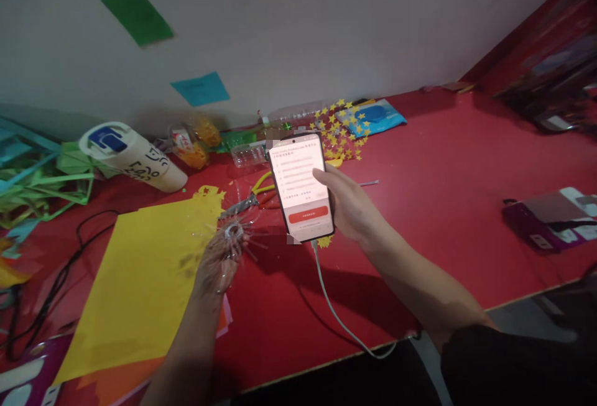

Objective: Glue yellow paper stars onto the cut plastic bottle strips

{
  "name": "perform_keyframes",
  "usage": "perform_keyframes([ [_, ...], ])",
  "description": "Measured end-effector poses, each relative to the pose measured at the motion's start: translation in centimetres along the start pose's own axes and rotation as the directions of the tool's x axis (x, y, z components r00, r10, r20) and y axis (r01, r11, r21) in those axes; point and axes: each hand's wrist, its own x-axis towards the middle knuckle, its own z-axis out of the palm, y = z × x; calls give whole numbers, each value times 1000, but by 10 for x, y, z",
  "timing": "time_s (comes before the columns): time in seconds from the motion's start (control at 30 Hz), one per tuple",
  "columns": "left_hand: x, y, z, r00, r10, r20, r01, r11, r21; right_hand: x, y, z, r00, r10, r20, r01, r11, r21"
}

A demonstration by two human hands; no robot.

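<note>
My right hand is closed around a smartphone, its thumb lying over the edge of the lit screen. A white cable runs from the phone's bottom end to the table's front edge. In my left hand is a clear plastic bottle top cut into strips, with the strips fanning out around the neck. Just beyond it lie scissors with grey blades and yellow handles, partly hidden behind the phone. Yellow paper is spread under and left of my left forearm.
Along the wall are a white tumbler, clear plastic bottles, yellow paper stars and a blue packet. Green paper frames and a black cord are at left. A purple-and-white box sits right on the red table.
</note>
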Motion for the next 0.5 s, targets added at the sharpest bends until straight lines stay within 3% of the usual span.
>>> perform_keyframes([
  [0.5,0,1,-1,1000,-17,1,17,999,-37,-3,-6,2,1000,-12,7,12,1000,-28],
])
